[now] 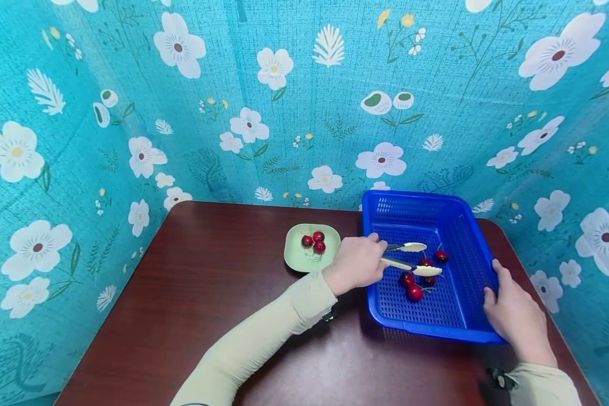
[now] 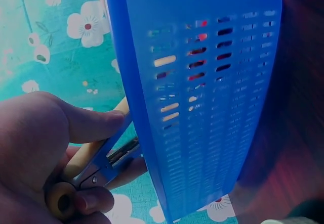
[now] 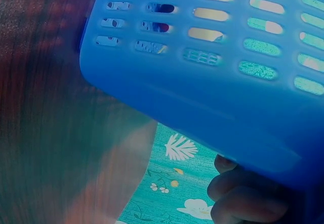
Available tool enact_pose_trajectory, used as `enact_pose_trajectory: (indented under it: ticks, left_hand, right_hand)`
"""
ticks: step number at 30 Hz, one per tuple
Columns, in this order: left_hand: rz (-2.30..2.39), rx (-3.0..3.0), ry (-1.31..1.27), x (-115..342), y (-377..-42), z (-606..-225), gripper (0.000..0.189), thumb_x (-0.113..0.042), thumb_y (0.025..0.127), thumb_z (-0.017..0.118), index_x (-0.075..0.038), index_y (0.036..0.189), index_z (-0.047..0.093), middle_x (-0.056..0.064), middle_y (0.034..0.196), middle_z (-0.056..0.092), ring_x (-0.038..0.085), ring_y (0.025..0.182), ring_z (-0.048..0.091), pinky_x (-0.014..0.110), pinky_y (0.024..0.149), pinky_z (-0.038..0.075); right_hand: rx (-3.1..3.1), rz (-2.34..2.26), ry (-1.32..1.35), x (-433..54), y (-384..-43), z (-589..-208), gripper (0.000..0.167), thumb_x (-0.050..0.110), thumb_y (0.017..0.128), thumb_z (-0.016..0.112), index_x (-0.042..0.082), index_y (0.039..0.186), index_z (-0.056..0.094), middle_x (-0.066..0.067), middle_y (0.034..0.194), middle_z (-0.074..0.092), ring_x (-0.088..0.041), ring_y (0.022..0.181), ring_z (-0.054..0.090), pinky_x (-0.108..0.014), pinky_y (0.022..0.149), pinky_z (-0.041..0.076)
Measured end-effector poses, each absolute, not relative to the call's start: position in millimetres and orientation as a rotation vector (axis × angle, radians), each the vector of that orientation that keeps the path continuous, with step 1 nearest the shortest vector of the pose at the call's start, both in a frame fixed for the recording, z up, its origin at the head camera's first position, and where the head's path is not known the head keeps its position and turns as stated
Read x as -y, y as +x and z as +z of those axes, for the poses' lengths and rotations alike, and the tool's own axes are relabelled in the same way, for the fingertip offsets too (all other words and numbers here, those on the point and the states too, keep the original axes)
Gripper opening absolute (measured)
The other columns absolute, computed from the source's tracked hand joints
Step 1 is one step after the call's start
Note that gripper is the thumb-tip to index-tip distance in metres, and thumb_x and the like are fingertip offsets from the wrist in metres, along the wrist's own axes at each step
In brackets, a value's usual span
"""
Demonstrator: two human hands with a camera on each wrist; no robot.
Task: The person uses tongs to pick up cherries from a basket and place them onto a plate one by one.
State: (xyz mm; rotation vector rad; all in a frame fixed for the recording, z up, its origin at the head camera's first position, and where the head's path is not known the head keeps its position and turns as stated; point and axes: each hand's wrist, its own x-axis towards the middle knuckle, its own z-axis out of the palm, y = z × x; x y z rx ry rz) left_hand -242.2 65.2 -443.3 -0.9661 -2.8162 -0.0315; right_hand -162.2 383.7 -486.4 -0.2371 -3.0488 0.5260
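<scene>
My left hand (image 1: 357, 262) grips a pair of tongs (image 1: 403, 264) over the left rim of a blue plastic basket (image 1: 457, 304). The tongs' two pale tips are spread apart above several dark red cherries (image 1: 414, 292) on the basket floor. In the left wrist view, thumb and fingers are curled round the tongs' handle (image 2: 83, 161), outside the basket wall. My right hand (image 1: 520, 316) holds the basket's right rim. Its curled fingers (image 3: 243, 198) show beside that rim in the right wrist view. Through the slots I see only parts of the cherries and tongs.
A pale green dish (image 1: 296, 260) with three cherries (image 1: 318, 247) stands left of the basket, close to my left wrist. Both rest on a dark brown table (image 1: 193, 282). Floral turquoise cloth (image 1: 294, 141) hangs behind and at both sides.
</scene>
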Motion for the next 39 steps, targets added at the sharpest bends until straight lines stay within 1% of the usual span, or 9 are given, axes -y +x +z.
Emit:
enact_pose_trajectory:
  ticks: [8,11,19,22,26,28,32,39]
  left_hand:
    - [0.001,2.836,-0.932,-69.8,-235.5,-441.5,0.035,-0.049,0.099,0.062,-0.023,0.120,0.074,-0.006,0.096,0.069,0.009,0.074,0.064,0.028,0.051,0.047]
    - [-0.008,2.862,-0.919,-69.3,-234.4,-439.1,0.035,-0.048,0.099,0.063,-0.024,0.121,0.075,-0.006,0.095,0.069,0.009,0.073,0.062,0.028,0.050,0.046]
    - [0.000,2.922,-0.887,-68.3,-233.8,-430.9,0.029,-0.043,0.097,0.063,-0.022,0.114,0.075,-0.005,0.094,0.068,0.011,0.069,0.059,0.029,0.048,0.046]
    - [-0.021,2.935,-0.902,-69.4,-234.2,-429.0,0.025,-0.042,0.097,0.063,-0.023,0.108,0.075,-0.006,0.090,0.067,0.010,0.067,0.057,0.029,0.047,0.044]
    - [-0.077,2.945,-0.916,-71.1,-235.4,-428.4,0.018,-0.039,0.096,0.064,-0.024,0.096,0.074,-0.007,0.082,0.063,0.010,0.064,0.053,0.029,0.046,0.041]
    - [-0.093,2.947,-0.914,-71.9,-236.4,-429.5,0.017,-0.038,0.096,0.065,-0.024,0.094,0.073,-0.008,0.080,0.062,0.009,0.063,0.053,0.029,0.045,0.040]
    - [-0.091,2.950,-0.909,-72.1,-237.2,-430.8,0.016,-0.038,0.096,0.065,-0.026,0.096,0.074,-0.008,0.081,0.062,0.009,0.063,0.052,0.028,0.046,0.039]
    - [-0.107,2.940,-0.927,-70.6,-236.0,-429.4,0.019,-0.037,0.097,0.064,-0.027,0.106,0.077,-0.009,0.087,0.066,0.009,0.066,0.054,0.027,0.046,0.038]
  right_hand:
    - [3.051,0.531,-0.241,-383.1,-161.9,-485.8,0.077,0.010,0.102,0.054,-0.001,0.164,0.010,-0.047,0.142,0.041,-0.070,0.116,0.047,-0.079,0.083,0.043]
    - [3.049,0.528,-0.239,-382.8,-161.8,-485.6,0.077,0.010,0.102,0.054,0.000,0.164,0.010,-0.047,0.142,0.041,-0.070,0.116,0.047,-0.078,0.083,0.043]
    - [3.034,0.521,-0.222,-382.8,-160.5,-485.8,0.077,0.010,0.102,0.055,-0.001,0.164,0.011,-0.047,0.140,0.042,-0.069,0.114,0.049,-0.077,0.081,0.043]
    - [3.042,0.525,-0.225,-383.1,-160.8,-485.6,0.077,0.010,0.102,0.055,-0.001,0.164,0.010,-0.047,0.141,0.042,-0.069,0.115,0.048,-0.077,0.082,0.043]
    - [3.048,0.532,-0.227,-382.9,-161.2,-486.2,0.078,0.010,0.102,0.055,-0.001,0.164,0.009,-0.046,0.142,0.042,-0.069,0.116,0.048,-0.078,0.082,0.043]
    - [3.050,0.534,-0.230,-382.4,-161.3,-486.4,0.078,0.010,0.102,0.055,-0.001,0.164,0.009,-0.046,0.142,0.042,-0.069,0.116,0.048,-0.078,0.083,0.043]
    - [3.056,0.535,-0.240,-381.7,-161.2,-485.8,0.078,0.010,0.102,0.055,-0.001,0.164,0.008,-0.046,0.142,0.041,-0.069,0.116,0.048,-0.078,0.083,0.043]
    - [3.036,0.527,-0.222,-382.3,-160.5,-485.9,0.077,0.010,0.101,0.055,-0.001,0.164,0.010,-0.047,0.140,0.042,-0.069,0.114,0.049,-0.077,0.081,0.044]
